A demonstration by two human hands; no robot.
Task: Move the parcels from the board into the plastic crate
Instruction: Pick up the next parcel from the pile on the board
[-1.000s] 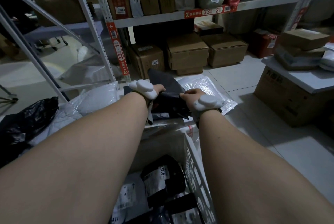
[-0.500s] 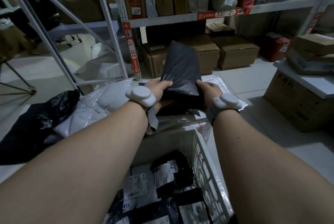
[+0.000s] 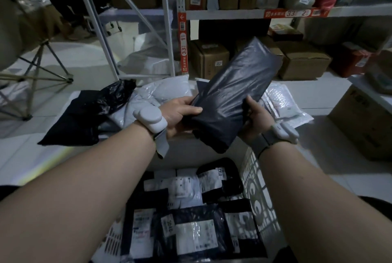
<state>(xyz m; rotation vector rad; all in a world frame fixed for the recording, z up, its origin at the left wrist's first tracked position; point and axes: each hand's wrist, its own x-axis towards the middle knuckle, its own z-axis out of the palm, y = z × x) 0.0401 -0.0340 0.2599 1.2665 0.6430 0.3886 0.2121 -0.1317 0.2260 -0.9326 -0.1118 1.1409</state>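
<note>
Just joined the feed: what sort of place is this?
Likely a parcel depot or pickup stockroom: numbered shelving with labelled packages, cardboard boxes on the floor, a plastic crate of bagged parcels.

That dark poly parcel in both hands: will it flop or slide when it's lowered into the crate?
The dark poly parcel probably stays fairly firm: it stands up tilted without sagging, held only at its lower end by the left hand and right hand. Its glossy, wrinkled film looks slippery. It seems light for its size.
</note>
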